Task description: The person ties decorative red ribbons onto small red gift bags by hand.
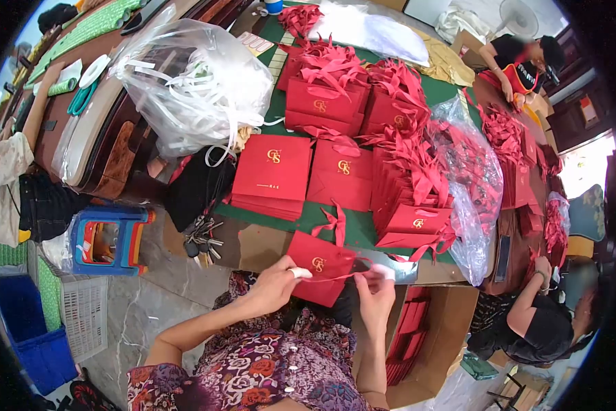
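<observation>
A red paper bag (312, 274) with gold letters lies at the table's front edge, tilted, in front of my body. My left hand (280, 282) is closed at its left side, thumb and finger pinching a thin red ribbon. The ribbon runs across the bag's face to my right hand (375, 291), whose fingers are pinched on its other end. White covers show on some fingertips of both hands. Just beyond are a stack of flat red bags (272, 171), a single red bag (341, 177) and a row of bags with ribbon handles (414, 195).
A clear sack of white ribbons (205, 89) stands at the left, and a clear bag of red ribbons (462, 157) at the right. An open carton (451, 329) holds red bags below the table. Blue stools (109, 240) stand lower left. Other people sit left and right.
</observation>
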{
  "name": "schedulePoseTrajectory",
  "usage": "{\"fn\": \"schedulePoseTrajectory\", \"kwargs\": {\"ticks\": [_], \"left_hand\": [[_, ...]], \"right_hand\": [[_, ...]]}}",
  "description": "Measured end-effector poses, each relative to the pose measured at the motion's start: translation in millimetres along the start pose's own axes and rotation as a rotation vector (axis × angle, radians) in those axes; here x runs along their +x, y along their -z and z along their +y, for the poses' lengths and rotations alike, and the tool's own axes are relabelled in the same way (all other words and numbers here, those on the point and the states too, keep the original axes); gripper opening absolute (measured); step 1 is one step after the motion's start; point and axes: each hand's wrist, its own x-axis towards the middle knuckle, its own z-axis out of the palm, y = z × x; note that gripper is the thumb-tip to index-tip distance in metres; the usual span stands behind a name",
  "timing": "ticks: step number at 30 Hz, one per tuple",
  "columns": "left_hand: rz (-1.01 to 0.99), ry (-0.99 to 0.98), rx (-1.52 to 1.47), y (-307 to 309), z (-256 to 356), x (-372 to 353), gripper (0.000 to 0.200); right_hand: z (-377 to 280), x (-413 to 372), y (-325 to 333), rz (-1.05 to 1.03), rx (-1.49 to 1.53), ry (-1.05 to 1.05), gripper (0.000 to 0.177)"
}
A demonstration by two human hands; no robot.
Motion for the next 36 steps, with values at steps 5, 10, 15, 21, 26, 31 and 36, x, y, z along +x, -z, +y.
{"fn": "schedulePoseTrajectory", "kwargs": {"ticks": [5, 10, 15, 21, 26, 31, 36], "left_hand": [[-0.006, 0.048, 0.232, 6, 11, 17, 0.039], [0.055, 0.038, 0.149, 4, 11, 22, 0.044], [0.059, 0.02, 0.231, 8, 6, 23, 0.046], [0.226, -0.047, 0.361, 24, 8, 30, 0.042], [0.203, -0.09, 0.462, 21, -8, 48, 0.041], [0.066, -0.128, 0.597, 18, -16, 57, 0.044], [0.084, -0.138, 0.599, 17, -17, 59, 0.028]], "right_hand": [[-34, -21, -27, 0.145, -0.643, 0.512, 0.044], [-37, -13, -65, -0.187, -0.629, 0.571, 0.03], [-26, -2, -66, -0.307, -0.427, 0.267, 0.019], [-24, 7, -64, -0.209, -0.537, 0.335, 0.013], [-10, 14, -74, -0.038, -0.515, 0.367, 0.013], [11, 17, -79, 0.015, -0.555, 0.435, 0.014], [13, 21, -87, 0.047, -0.616, 0.52, 0.014]]}}
